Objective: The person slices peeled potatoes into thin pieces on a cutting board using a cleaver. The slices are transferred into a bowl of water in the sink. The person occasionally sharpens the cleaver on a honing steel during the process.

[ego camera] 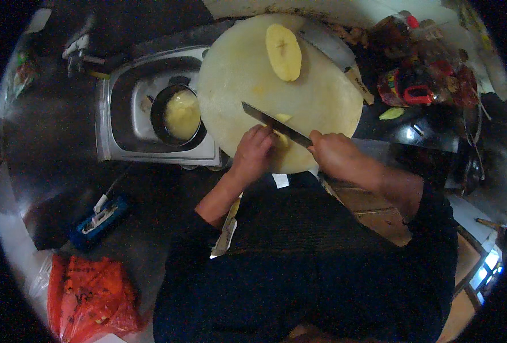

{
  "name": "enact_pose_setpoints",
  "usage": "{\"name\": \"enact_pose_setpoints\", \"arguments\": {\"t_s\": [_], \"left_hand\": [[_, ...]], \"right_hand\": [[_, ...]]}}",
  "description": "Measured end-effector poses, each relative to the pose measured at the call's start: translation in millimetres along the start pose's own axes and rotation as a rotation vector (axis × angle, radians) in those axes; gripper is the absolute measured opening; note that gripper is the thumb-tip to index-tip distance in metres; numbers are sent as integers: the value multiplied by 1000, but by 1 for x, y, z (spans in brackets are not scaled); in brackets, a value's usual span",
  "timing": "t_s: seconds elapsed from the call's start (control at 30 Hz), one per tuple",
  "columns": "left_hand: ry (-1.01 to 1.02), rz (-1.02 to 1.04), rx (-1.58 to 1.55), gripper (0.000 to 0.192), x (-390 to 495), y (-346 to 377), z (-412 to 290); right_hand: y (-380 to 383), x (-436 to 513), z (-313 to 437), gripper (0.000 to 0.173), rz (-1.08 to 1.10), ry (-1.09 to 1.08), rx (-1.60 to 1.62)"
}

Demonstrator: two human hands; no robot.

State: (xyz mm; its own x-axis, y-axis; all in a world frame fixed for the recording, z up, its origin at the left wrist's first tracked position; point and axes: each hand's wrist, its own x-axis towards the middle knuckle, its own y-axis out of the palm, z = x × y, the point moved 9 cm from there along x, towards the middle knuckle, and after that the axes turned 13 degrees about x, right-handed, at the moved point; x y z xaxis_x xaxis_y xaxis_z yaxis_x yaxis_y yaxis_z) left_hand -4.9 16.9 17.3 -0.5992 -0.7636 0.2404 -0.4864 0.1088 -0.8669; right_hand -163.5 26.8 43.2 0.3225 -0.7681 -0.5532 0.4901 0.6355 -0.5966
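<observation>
My right hand [335, 152] grips the handle of a kitchen knife [294, 133], its blade slanting up and left over a round cutting board [232, 64]. Pressed against a pale yellow piece that looks like peeled potato [282, 139], my left hand [257, 148] has its fingers bent beside the blade. A thin slice [284, 116] lies just beyond the knife. Toward the far side of the board rests a larger halved potato [284, 52], cut face up. My fingers and the blade hide part of the piece being held.
Left of the board, a pot [155, 128] with pale yellow pieces in liquid stands in a metal sink [137, 85]. A cleaver [330, 47] lies behind the board's right edge. Several bottles [392, 88] crowd the right. A red plastic bag [92, 296] sits at lower left.
</observation>
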Motion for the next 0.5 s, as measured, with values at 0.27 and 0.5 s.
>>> {"name": "enact_pose_setpoints", "arguments": {"t_s": [0.27,0.5], "left_hand": [[-34,25,-9,41,-1,4,3],[-27,-1,-46,42,-1,0,1]], "right_hand": [[29,40,-1,19,-67,-69,14],[25,42,2,18,-41,-60,18]]}}
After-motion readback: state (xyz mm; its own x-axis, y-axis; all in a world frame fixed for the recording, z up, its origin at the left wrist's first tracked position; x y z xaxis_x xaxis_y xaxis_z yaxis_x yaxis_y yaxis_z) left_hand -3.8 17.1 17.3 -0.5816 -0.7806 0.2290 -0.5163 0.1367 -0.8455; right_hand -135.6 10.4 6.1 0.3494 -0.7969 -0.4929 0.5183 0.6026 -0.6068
